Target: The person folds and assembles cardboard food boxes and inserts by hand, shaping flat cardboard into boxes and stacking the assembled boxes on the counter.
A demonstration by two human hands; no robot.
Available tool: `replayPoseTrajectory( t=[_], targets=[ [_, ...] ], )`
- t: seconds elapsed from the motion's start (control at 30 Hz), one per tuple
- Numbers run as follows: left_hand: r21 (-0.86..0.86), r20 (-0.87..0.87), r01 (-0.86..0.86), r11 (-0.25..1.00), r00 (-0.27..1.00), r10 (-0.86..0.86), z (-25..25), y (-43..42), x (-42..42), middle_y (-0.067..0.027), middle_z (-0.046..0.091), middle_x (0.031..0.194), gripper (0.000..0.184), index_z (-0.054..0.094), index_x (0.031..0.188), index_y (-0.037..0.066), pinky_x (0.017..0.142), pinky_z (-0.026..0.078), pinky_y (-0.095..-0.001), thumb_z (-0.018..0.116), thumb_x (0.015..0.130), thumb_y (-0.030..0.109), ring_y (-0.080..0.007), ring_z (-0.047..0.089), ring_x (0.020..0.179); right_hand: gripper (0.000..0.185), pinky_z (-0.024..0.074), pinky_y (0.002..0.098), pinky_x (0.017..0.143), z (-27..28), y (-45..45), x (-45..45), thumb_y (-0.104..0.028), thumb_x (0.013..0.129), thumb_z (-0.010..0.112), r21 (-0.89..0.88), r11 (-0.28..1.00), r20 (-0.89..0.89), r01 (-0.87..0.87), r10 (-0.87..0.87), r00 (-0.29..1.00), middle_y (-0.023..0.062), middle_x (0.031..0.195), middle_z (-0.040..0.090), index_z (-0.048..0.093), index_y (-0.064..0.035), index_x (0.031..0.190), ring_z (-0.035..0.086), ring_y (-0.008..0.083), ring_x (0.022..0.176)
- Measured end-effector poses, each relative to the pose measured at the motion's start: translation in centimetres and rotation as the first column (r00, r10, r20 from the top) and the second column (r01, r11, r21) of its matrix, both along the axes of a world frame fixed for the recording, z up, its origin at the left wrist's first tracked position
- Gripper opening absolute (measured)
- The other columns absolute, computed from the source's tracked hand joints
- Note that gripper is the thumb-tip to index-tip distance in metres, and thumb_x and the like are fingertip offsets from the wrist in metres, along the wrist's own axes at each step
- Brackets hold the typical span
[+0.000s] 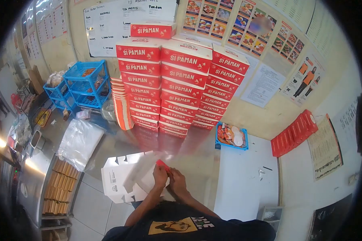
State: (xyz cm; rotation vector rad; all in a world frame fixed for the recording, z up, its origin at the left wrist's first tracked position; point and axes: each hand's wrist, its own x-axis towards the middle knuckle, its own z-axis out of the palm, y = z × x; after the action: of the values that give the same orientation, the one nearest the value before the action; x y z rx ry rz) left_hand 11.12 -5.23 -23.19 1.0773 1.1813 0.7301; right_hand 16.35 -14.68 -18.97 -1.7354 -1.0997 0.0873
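Observation:
An unfolded white cardboard box lies on the metal table in front of me, its cut flaps spread flat. Both my hands are at its right side, close together. My left hand has its fingers closed on a red edge piece of the cardboard. Just right of it, my right hand is closed against the same red edge. The underside of my fingers is hidden. Behind the flat box rise tall stacks of folded red and white boxes.
Blue plastic racks and a clear plastic bag stack are at the left. Orange and white folded cartons lean beside the box stacks. A blue tray and a row of small red boxes are at the right.

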Motion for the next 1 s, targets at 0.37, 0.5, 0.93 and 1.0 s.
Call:
replayPoseTrajectory(
  t=[0.37, 0.5, 0.93, 1.0],
  targets=[
    [0.407, -0.200, 0.137, 0.903, 0.978, -0.058, 1.3, -1.6, 0.1, -0.0265, 0.066, 0.090, 0.028, 0.059, 0.107, -0.004, 0.078, 0.049, -0.0514, 0.050, 0.102, 0.022, -0.0458, 0.064, 0.087, 0.030, 0.0555, 0.0395, 0.081, 1.0, 0.3, -0.3, -0.025, 0.098, 0.055, -0.165, 0.985, -0.203, 0.054, -0.087, 0.975, 0.0181, 0.100, 0.073, 0.072, -0.0024, 0.107, 0.072, 0.0355, 0.089],
    [0.308, -0.142, 0.048, 0.950, 0.990, -0.004, 2.7, -1.7, 0.0, -0.0305, 0.066, 0.099, 0.035, 0.059, 0.108, -0.006, 0.086, 0.047, -0.0556, 0.048, 0.101, 0.026, -0.0488, 0.062, 0.097, 0.025, 0.0557, 0.0416, 0.079, 0.1, -0.3, -0.5, -0.015, 0.091, 0.060, -0.171, 0.982, -0.075, 0.078, -0.092, 0.993, 0.0175, 0.101, 0.071, 0.070, -0.0074, 0.111, 0.070, 0.0379, 0.089],
    [0.377, -0.316, 0.345, 0.859, 0.920, -0.231, -4.0, 0.2, 0.9, -0.0296, 0.068, 0.098, 0.031, 0.063, 0.097, -0.006, 0.074, 0.052, -0.0517, 0.050, 0.099, 0.022, -0.0467, 0.066, 0.090, 0.023, 0.0554, 0.0491, 0.073, 1.1, -0.1, 1.6, -0.013, 0.086, 0.060, -0.257, 0.961, 0.214, 0.105, -0.049, 0.976, 0.0204, 0.100, 0.070, 0.070, -0.0061, 0.105, 0.068, 0.0410, 0.084],
    [0.302, -0.374, 0.444, 0.844, 0.869, -0.323, -4.4, 0.6, 0.4, -0.0284, 0.068, 0.096, 0.032, 0.063, 0.096, -0.005, 0.075, 0.051, -0.0513, 0.050, 0.100, 0.024, -0.0447, 0.066, 0.089, 0.022, 0.0544, 0.0486, 0.077, 0.2, 0.2, 2.2, -0.012, 0.086, 0.058, -0.405, 0.913, 0.097, 0.056, -0.018, 0.995, 0.0203, 0.101, 0.070, 0.070, -0.0080, 0.105, 0.068, 0.0408, 0.088]
  ],
)
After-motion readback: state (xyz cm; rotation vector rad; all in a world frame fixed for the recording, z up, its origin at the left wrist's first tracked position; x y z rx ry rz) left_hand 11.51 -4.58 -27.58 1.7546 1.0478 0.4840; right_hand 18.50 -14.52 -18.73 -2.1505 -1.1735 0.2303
